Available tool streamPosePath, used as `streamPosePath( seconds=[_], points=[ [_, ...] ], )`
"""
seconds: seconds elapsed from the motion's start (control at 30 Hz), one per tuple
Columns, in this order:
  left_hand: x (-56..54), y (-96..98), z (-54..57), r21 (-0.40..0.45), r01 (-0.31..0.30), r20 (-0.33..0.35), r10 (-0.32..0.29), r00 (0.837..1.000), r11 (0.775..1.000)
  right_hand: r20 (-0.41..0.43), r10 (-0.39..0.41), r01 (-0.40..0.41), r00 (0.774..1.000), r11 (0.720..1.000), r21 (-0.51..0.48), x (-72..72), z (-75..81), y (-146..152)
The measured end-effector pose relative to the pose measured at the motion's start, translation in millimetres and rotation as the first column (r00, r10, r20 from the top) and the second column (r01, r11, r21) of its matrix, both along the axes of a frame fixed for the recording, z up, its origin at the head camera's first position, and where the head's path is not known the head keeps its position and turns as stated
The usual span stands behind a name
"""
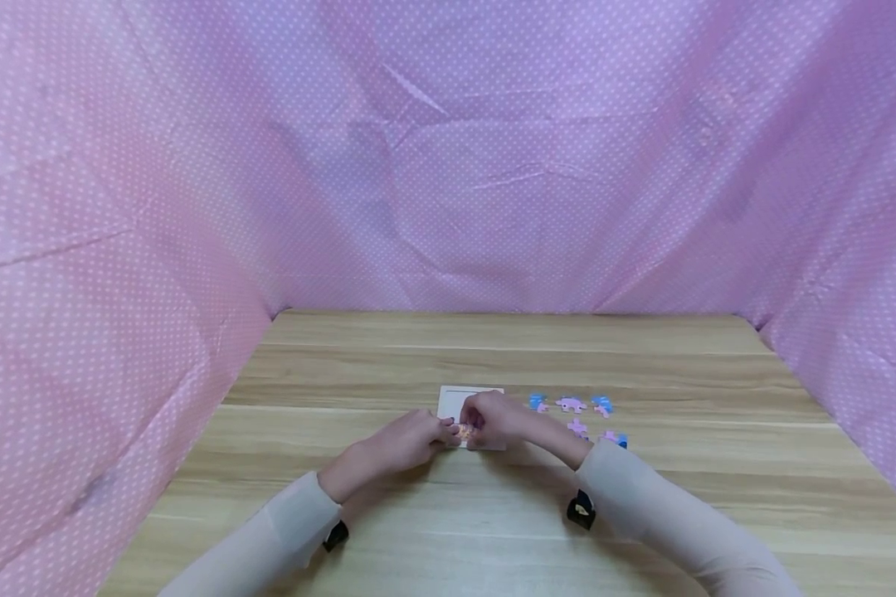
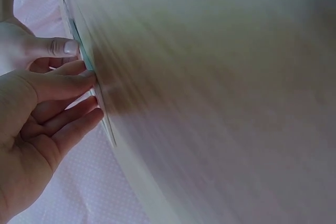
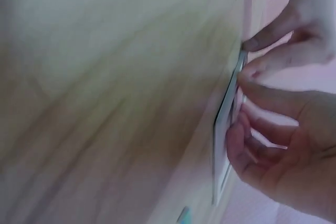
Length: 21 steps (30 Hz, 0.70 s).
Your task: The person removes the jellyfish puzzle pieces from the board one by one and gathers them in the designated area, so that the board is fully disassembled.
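A pale puzzle tray (image 1: pixel 454 404) with a thin rim lies on the table, both hands over its near half. Against the tray's near-left edge rests my left hand (image 1: pixel 416 439), its fingers reaching forward with the tips touching the tray. My right hand (image 1: pixel 497 419) bends over the tray's right side, with curled fingers and thumb at a small orange and pink puzzle piece (image 1: pixel 464 432) in the lower part. In the right wrist view the tray (image 3: pixel 226 121) appears nearly edge-on, the right hand's fingertips (image 3: pixel 234 139) down on it. Fingers hide much of the piece.
To the right of the tray lie several loose pink and blue puzzle pieces (image 1: pixel 571 404) in two loose rows. The wooden table (image 1: pixel 388 356) ends at a pink dotted cloth (image 1: pixel 448 191) hanging behind and along both sides. Black bands (image 1: pixel 581 509) sit under the wrists.
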<state>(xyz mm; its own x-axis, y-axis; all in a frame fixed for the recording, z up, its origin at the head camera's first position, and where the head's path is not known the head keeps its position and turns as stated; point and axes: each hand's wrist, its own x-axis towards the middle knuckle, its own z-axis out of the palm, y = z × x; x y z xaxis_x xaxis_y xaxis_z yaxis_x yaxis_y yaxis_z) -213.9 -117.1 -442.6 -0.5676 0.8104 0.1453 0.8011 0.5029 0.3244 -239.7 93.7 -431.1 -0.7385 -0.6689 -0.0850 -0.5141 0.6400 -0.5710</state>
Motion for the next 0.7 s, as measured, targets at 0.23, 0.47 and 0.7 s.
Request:
streamPosePath(
  seconds=[0.23, 0.47, 0.7],
  points=[
    [-0.1, -1.3, 0.3, -0.005, -0.03, 0.04, 0.03, 0.999, 1.0, 0.128, 0.014, -0.003, 0.992, 0.996, -0.089, -9.8, -7.7, 7],
    [-1.0, -1.6, -0.3, 0.004, -0.027, 0.065, 0.027, 0.998, 1.0, 0.137, 0.039, -0.023, 0.99, 0.994, -0.111, -13.4, -10.6, 10],
    [-1.2, -0.6, 0.1, 0.0, -0.055, 0.118, 0.055, 0.992, 0.998, 0.148, 0.023, -0.004, 0.989, 0.992, -0.129, -14.8, -6.0, 11]
  ],
)
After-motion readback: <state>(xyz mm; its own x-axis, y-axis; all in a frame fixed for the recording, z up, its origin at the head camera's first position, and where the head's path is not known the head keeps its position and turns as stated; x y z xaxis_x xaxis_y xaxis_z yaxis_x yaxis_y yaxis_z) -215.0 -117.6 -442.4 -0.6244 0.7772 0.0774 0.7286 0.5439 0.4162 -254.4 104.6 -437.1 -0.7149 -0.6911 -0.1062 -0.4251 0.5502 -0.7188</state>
